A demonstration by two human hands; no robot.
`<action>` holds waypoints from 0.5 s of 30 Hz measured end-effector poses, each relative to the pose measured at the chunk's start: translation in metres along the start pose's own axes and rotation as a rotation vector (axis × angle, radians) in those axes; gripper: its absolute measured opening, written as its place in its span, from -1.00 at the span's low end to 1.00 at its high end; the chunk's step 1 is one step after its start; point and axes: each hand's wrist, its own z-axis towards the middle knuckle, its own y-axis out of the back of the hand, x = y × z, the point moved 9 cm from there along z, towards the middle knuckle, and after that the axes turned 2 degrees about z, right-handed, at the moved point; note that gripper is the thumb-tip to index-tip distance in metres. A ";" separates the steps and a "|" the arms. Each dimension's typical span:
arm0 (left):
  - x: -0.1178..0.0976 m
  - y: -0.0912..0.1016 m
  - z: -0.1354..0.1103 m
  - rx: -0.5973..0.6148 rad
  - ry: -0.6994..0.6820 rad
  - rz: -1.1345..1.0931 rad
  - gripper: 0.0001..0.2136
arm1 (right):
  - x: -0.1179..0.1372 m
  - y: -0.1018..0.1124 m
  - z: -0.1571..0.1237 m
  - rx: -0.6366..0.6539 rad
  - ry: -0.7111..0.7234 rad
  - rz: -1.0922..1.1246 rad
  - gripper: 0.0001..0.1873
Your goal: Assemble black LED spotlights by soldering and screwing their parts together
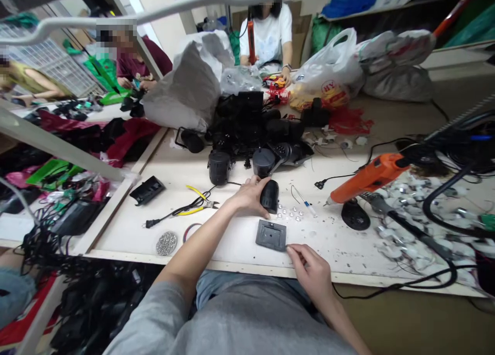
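Note:
My left hand (250, 194) reaches forward over the white worktable (232, 252) and is closed around a small black cylindrical part (269, 196). My right hand (309, 270) rests at the table's near edge, fingers pinched on the corner of a dark grey square plate (271, 235) lying flat. Several small shiny beads (289, 213) lie just beyond the plate, next to a thin pen-like tool (303, 200).
A heap of black parts (255, 133) fills the table's middle, yellow-handled pliers (201, 203) and a plug cable lie left, an orange powered driver (367, 179) right. Plastic bags (328, 66) stand at the back. Other people sit across and at the left table.

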 end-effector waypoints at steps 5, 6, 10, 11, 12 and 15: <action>-0.009 0.000 -0.002 -0.050 -0.131 -0.089 0.15 | 0.007 0.000 0.002 -0.013 0.043 -0.039 -0.68; -0.011 0.000 -0.004 -0.069 -0.146 -0.111 0.14 | 0.008 0.000 0.003 -0.013 0.048 -0.046 -0.68; -0.012 0.023 -0.028 -0.201 -0.175 -0.184 0.15 | 0.011 0.000 0.005 -0.002 0.059 -0.072 -0.67; -0.011 0.035 -0.039 -0.247 -0.193 -0.189 0.15 | 0.011 0.000 0.005 -0.001 0.060 -0.077 -0.66; -0.008 0.050 -0.053 -0.299 -0.212 -0.183 0.15 | 0.011 0.000 0.006 -0.001 0.060 -0.080 -0.66; 0.025 0.102 -0.098 -0.491 -0.201 -0.092 0.09 | 0.012 0.000 0.007 -0.009 0.060 -0.106 -0.63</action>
